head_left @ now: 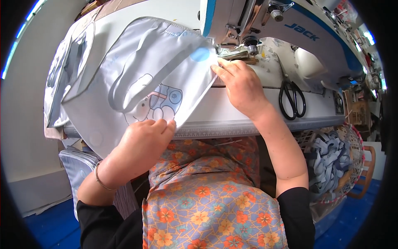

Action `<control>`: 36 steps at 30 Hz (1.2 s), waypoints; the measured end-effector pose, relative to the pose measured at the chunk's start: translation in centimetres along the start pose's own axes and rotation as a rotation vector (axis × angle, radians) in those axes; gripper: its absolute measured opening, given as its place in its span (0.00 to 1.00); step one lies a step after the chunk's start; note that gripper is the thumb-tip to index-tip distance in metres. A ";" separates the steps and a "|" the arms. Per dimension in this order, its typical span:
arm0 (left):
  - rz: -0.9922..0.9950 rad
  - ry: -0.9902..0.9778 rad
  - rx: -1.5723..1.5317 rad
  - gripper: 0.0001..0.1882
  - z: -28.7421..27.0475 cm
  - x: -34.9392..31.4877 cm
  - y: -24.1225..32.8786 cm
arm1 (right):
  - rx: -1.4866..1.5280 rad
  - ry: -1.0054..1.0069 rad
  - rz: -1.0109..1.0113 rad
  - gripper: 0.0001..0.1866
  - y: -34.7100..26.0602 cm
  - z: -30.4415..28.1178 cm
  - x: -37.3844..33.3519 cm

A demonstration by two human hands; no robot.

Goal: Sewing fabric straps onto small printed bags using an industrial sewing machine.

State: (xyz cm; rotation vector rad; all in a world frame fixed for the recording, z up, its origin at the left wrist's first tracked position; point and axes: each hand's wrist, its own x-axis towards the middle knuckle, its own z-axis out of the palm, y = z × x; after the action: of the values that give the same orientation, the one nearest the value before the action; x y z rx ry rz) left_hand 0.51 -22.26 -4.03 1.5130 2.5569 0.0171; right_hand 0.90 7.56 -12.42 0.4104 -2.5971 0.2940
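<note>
A pale grey cloth bag [161, 54] with a cartoon print, dark-trimmed edges and a long strap [168, 68] lies across the sewing table's left half. My left hand [145, 141] is closed on its near edge, beside the print, with the fingertips partly hidden. At the bag's right edge my right hand [242, 85] pinches the cloth close to the needle area of the sewing machine [282, 29]. From this angle I cannot tell whether the cloth lies under the presser foot.
Black-handled scissors [292, 99] lie right of my right hand. A wicker basket [357, 166] holding grey fabric strips [329, 162] stands low at the right. More printed pieces [68, 76] sit at the table's left end, and a folded stack [76, 166] is below. A ruler strip [215, 129] runs along the front edge.
</note>
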 end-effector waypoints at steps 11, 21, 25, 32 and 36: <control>0.059 0.062 -0.556 0.17 2.5 4.0 2.1 | 0.120 -0.003 0.014 0.19 -3.8 -1.4 -2.6; -0.019 0.109 -0.591 0.17 1.3 2.0 5.3 | 0.182 0.070 0.039 0.17 -2.2 -0.8 -2.3; 0.004 0.283 -0.615 0.14 4.2 1.7 5.6 | 0.191 0.039 0.035 0.19 -3.7 -1.7 -3.0; -0.057 0.496 -0.489 0.12 5.2 3.3 6.1 | 0.258 0.033 0.111 0.22 -6.3 -2.9 -5.6; -0.088 0.584 -0.283 0.17 6.6 2.5 5.3 | 0.303 0.044 0.097 0.23 -6.6 -1.9 -5.5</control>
State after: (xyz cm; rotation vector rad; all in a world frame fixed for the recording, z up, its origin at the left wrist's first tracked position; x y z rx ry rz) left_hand 5.00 -18.03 -10.38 1.4386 2.8692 0.8912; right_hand 8.57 3.24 -12.72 0.3761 -2.5379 0.7270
